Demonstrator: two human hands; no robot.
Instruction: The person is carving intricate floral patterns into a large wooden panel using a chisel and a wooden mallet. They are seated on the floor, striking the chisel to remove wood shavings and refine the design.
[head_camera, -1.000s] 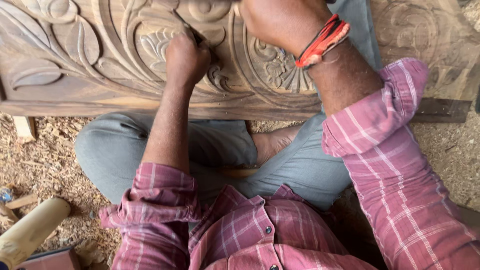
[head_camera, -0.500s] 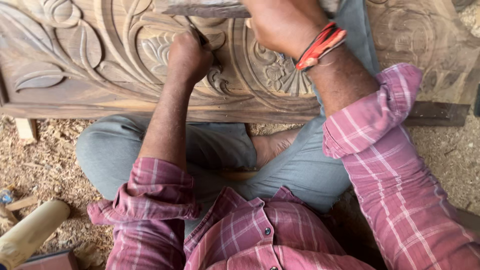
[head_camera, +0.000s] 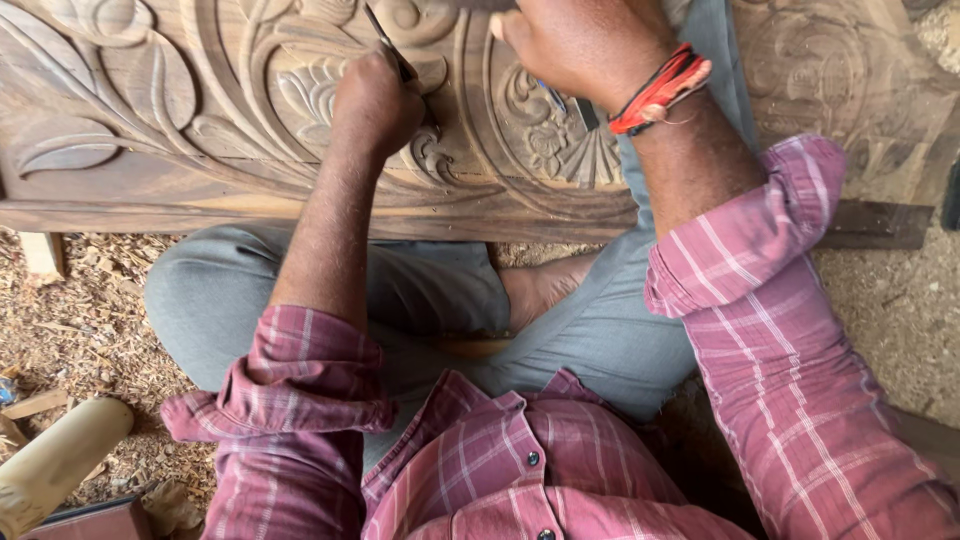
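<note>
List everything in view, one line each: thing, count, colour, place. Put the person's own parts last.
carved wooden panel: one, brown, across the top, floral relief
chisel: one, dark metal, on the panel, in the left hand
wood shavings: many, tan, on the ground at left
wooden cylinder: one, pale tan, bottom left
wooden offcut: one, pale, under the panel's left edge
dark flat bar: one, under the panel at right
left hand: one, closed around the chisel
right hand: one, raised over the panel; what it grips is cut off
wristbands: red and black, right wrist
</note>
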